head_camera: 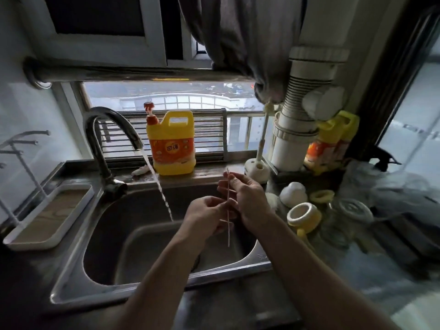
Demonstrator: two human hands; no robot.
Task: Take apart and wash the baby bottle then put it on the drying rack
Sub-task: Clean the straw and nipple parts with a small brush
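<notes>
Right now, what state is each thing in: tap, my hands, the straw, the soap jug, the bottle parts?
Tap: on, water running.
Thin white straw: upright, held clear of the water.
Left hand: pinches the straw low.
Right hand: pinches it higher up.
Soap jug: upright, pump fitted.
Bottle collar: detached, on the counter.
White cap: detached, on the counter.
</notes>
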